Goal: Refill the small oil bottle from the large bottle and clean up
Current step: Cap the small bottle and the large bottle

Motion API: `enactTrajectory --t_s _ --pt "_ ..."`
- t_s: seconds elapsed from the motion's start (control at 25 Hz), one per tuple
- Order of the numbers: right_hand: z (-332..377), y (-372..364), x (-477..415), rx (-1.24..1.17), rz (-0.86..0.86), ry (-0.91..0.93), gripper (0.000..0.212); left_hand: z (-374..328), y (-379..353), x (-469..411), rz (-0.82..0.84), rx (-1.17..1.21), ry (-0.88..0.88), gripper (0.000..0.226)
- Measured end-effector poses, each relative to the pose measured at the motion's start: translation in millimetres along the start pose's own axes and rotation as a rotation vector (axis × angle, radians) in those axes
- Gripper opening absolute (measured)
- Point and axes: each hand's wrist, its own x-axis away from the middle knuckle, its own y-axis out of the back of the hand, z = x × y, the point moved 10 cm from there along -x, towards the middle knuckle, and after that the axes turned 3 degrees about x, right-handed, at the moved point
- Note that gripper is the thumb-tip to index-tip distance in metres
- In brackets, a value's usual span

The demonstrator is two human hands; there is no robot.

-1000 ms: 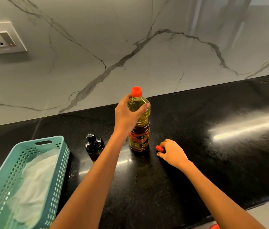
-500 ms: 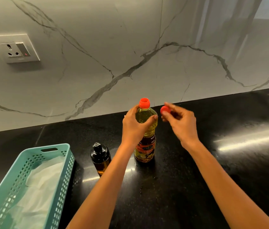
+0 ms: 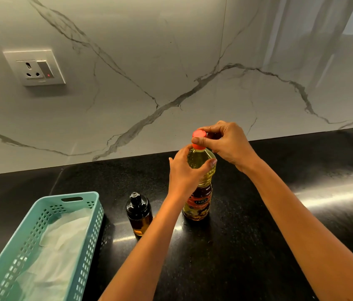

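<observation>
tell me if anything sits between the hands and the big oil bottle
Nothing visible does. The left hand grips the large bottle below its neck, and the right hand pinches the red cap on its mouth. The small bottle stands apart, to the left.

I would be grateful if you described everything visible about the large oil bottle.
The large oil bottle looks like clear plastic, holding pale yellow oil, with a red-brown label round its lower body. It stands upright on the black countertop. The left hand grips its shoulder; the right hand pinches the red cap on its neck.
</observation>
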Motion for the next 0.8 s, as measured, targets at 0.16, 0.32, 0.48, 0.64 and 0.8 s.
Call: enactTrajectory --t_s 0.16,0.32,0.48,0.64,0.8 --pt "-10.5 -5.4 4.1 -0.056 -0.008 -0.052 0.044 3.1 -1.6 -1.5 0.013 0.024 0.008 0.059" --pt "-11.0 -3.7 7.6 -0.048 -0.046 -0.051 0.047 4.4 -2.8 -1.1 0.007 0.031 0.001 0.056" --pt "4.3 -8.7 4.3 -0.005 0.036 0.045 0.051 2.0 -0.5 -0.6 -0.019 0.006 -0.027 0.054" --pt "12.6 -8.4 1.7 0.089 0.12 0.093 0.031 2.4 0.5 -0.6 -0.035 -0.035 -0.029 0.058" --pt "20.9 -10.5 -0.4 0.228 0.08 0.144 0.028 2.7 1.4 -0.8 -0.044 -0.034 -0.034 0.056"
